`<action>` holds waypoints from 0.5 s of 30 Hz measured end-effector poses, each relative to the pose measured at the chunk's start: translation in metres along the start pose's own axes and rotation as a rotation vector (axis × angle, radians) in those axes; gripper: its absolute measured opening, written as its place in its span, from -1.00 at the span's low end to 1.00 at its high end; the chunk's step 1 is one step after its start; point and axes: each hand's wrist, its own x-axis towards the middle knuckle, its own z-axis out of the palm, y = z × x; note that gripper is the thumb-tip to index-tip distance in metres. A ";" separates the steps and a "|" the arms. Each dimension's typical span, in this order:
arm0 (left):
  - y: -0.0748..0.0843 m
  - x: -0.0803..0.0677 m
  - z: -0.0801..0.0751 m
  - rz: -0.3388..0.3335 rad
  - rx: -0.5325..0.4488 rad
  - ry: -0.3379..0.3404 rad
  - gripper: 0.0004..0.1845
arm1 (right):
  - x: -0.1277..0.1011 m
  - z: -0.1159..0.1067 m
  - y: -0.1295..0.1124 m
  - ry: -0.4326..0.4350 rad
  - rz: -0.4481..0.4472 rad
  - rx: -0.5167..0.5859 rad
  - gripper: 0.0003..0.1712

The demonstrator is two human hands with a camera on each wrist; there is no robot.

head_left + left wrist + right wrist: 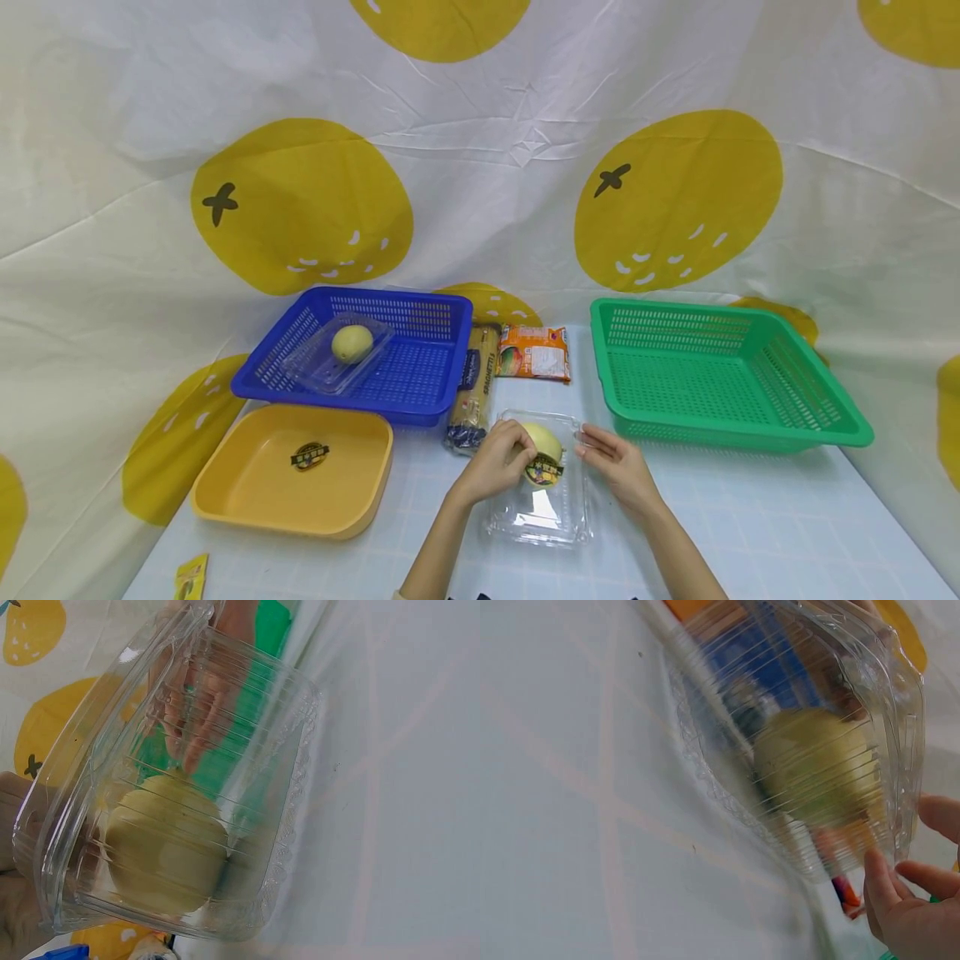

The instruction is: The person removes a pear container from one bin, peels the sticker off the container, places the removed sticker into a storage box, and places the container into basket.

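A clear plastic clamshell box (pixel 543 512) stands on the table with a pale yellow melon (pixel 542 440) inside. A black-and-gold label (pixel 544 470) shows at the top of the box, over the melon. My left hand (pixel 497 458) has its fingers curled and pinches the label's left edge. On the other side, my right hand (pixel 618 468) touches the box's right rim with its fingers fairly straight. Through the ribbed wall the melon (pixel 166 844) also appears in the left wrist view; there the lid partly covers the left hand.
A blue basket (pixel 420 408) at back left holds another boxed melon (pixel 352 343). In front, a yellow tub (pixel 247 475) contains a similar label (pixel 309 456). Spaghetti (pixel 474 392) and an orange packet (pixel 534 352) lie behind the box. A green basket (pixel 690 392) stands right; a yellow packet (pixel 191 577) lies front left.
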 end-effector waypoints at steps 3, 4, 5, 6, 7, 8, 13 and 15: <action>0.001 0.000 0.000 -0.004 -0.004 0.000 -0.95 | -0.001 0.001 0.000 0.005 -0.009 0.002 -0.39; 0.001 0.000 0.000 -0.005 -0.006 0.000 -0.95 | -0.001 0.001 0.000 0.006 -0.010 0.003 -0.39; 0.001 0.000 0.000 -0.006 -0.008 0.000 -0.95 | 0.000 0.001 0.000 0.009 -0.012 0.001 -0.40; 0.001 0.000 0.000 -0.005 -0.008 0.001 -0.95 | 0.000 0.001 0.001 0.008 -0.012 0.003 -0.40; 0.001 0.000 0.000 -0.005 -0.009 0.001 -0.95 | 0.000 0.001 0.002 0.009 -0.015 0.002 -0.40; 0.001 0.000 0.000 -0.003 -0.010 0.001 -0.95 | 0.000 0.000 0.003 0.010 -0.019 -0.002 -0.40; 0.000 0.000 -0.001 -0.001 -0.022 -0.006 -0.94 | 0.000 -0.001 0.007 -0.003 -0.094 0.004 -0.36; -0.001 0.000 -0.001 -0.001 -0.029 -0.011 -0.94 | 0.000 -0.002 0.008 -0.017 -0.146 0.016 -0.37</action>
